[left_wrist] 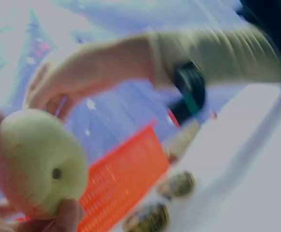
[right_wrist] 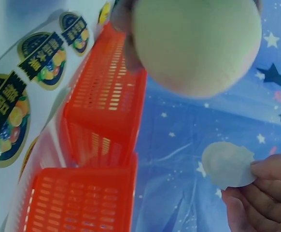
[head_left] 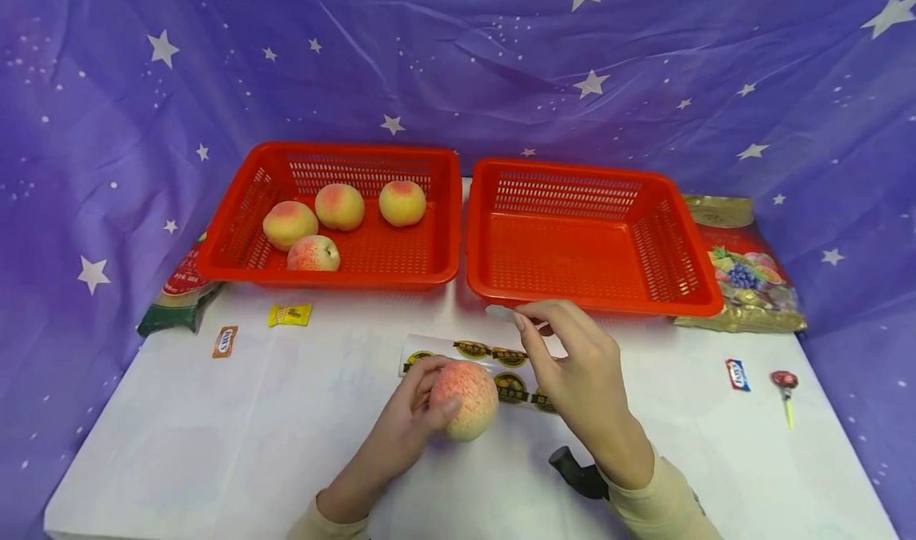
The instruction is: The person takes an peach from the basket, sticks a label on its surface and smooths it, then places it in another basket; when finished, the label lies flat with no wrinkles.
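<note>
My left hand [head_left: 401,429] grips a pink and pale yellow peach [head_left: 467,401] above the table, fingers behind it and thumb on its near side. In the left wrist view the peach [left_wrist: 39,159] shows a small dark stem hole. Between thumb and fingers, my right hand [head_left: 583,373] pinches a round sticker [right_wrist: 227,163], its pale back showing in the right wrist view. The sticker is held apart from the peach, up and to its right in the head view. Below both hands lies a white sheet of round black and gold fruit stickers [head_left: 511,387], partly covered by them.
A red basket [head_left: 358,279] with several peaches stands back left; another red basket [head_left: 565,258] stands beside it, right. Snack bags [head_left: 758,277] lie at the outer sides. Small wrapped candies [head_left: 289,315] and a lollipop [head_left: 785,379] lie on the white table.
</note>
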Motion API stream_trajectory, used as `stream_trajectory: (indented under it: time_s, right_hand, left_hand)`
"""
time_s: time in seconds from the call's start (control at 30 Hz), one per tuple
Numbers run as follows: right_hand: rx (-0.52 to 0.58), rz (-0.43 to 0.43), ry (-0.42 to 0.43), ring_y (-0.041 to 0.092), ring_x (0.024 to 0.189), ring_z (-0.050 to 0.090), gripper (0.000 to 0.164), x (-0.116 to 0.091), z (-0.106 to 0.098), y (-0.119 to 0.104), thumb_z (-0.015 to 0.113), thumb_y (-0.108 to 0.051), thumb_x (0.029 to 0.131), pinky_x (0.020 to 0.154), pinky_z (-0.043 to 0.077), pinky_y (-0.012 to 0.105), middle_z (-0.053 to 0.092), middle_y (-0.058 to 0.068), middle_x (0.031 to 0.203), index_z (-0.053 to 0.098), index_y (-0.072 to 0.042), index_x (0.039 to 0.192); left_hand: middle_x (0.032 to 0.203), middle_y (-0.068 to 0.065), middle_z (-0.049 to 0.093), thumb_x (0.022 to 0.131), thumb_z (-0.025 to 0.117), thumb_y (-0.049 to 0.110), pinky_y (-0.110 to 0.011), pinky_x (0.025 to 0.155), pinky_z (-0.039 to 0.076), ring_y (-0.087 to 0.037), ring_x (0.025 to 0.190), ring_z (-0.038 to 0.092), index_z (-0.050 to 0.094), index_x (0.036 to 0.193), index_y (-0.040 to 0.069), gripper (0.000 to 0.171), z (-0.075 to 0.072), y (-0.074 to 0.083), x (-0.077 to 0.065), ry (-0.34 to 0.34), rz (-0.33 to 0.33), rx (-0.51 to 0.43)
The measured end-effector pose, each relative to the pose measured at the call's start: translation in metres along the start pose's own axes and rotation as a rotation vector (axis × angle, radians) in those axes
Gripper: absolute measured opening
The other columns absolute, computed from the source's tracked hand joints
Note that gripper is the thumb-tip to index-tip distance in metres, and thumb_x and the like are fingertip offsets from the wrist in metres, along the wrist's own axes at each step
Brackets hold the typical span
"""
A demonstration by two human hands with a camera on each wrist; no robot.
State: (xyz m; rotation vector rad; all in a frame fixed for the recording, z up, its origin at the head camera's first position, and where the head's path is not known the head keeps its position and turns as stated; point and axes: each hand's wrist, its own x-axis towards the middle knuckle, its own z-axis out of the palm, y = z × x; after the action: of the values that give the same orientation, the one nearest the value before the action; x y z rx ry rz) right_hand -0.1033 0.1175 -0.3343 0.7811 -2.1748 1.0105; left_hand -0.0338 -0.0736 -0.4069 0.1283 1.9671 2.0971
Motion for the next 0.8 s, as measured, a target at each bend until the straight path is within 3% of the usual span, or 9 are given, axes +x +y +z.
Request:
stream_trajectory:
  time_s: [0.1, 0.2, 0.3, 0.57, 0.8]
  right_hand:
    - [-0.010, -0.032, 0.027, 0.011, 0.069, 0.056, 0.010, 0.002, -0.001, -0.005, 0.066, -0.004, 0.075, 0.068, 0.045, 0.018, 0.063, -0.001, 0.080, 0.065, -0.007, 0.084]
    - [-0.031, -0.085, 0.056, 0.014, 0.071, 0.058, 0.009, 0.003, -0.001, -0.011, 0.065, -0.004, 0.075, 0.069, 0.047, 0.022, 0.064, 0.001, 0.081, 0.065, -0.006, 0.084]
    - [-0.033, -0.159, 0.087, 0.018, 0.074, 0.060, 0.007, 0.004, 0.000, -0.016, 0.064, -0.005, 0.077, 0.071, 0.048, 0.026, 0.065, 0.004, 0.081, 0.065, -0.003, 0.084]
    - [-0.018, -0.367, 0.090, 0.023, 0.074, 0.062, 0.008, 0.006, 0.001, -0.031, 0.061, -0.005, 0.081, 0.072, 0.049, 0.031, 0.066, 0.010, 0.082, 0.066, 0.002, 0.082]
    - [0.007, -0.438, 0.045, 0.026, 0.081, 0.063, 0.011, 0.001, 0.001, -0.037, 0.057, -0.004, 0.083, 0.072, 0.049, 0.034, 0.067, 0.012, 0.087, 0.066, 0.003, 0.083]
  left_hand:
    - [0.124, -0.011, 0.042, 0.092, 0.042, 0.030, -0.032, 0.087, 0.040, -0.023, 0.107, 0.046, 0.036, 0.125, 0.015, 0.037, -0.001, 0.012, 0.005, -0.016, -0.047, -0.140]
    - [0.125, -0.013, 0.037, 0.094, 0.035, 0.038, -0.035, 0.083, 0.040, -0.025, 0.104, 0.044, 0.034, 0.126, 0.013, 0.041, 0.001, 0.020, 0.009, -0.059, -0.092, -0.267]
    - [0.122, -0.015, 0.039, 0.095, 0.031, 0.038, -0.035, 0.078, 0.041, -0.026, 0.096, 0.046, 0.032, 0.129, 0.011, 0.043, 0.003, 0.024, 0.012, -0.100, -0.092, -0.368]
    - [0.110, -0.012, 0.046, 0.096, 0.021, 0.043, -0.033, 0.072, 0.041, -0.022, 0.087, 0.047, 0.032, 0.132, 0.012, 0.048, 0.004, 0.026, 0.017, -0.147, -0.070, -0.439]
    - [0.115, -0.010, 0.045, 0.096, 0.016, 0.043, -0.030, 0.073, 0.041, -0.020, 0.089, 0.047, 0.031, 0.133, 0.011, 0.051, 0.004, 0.024, 0.019, -0.155, -0.077, -0.528]
